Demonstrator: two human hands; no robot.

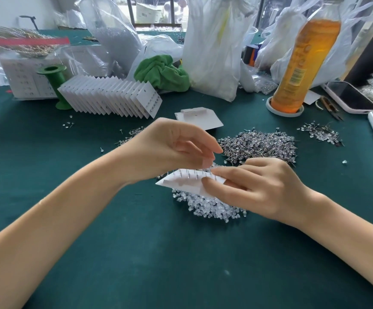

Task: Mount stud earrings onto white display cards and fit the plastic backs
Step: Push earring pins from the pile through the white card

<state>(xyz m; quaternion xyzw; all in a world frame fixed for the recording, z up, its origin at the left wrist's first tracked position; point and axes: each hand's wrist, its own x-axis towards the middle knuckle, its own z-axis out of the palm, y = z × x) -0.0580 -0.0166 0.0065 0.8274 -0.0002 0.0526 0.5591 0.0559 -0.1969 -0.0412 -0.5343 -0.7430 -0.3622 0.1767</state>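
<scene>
A white display card lies face down in my hands, with a row of earring posts sticking up from its back. My right hand grips the card's right end, thumb on top. My left hand hovers over the posts, its fingertips pinched together at the row's right end; a plastic back between them is too small to see. Under the card lies a pile of clear plastic backs. A heap of stud earrings sits just behind my hands.
A fanned row of filled cards leans on a green spool at the left. A blank card, a green cloth, plastic bags, an orange bottle, a phone and a smaller earring pile surround the green table.
</scene>
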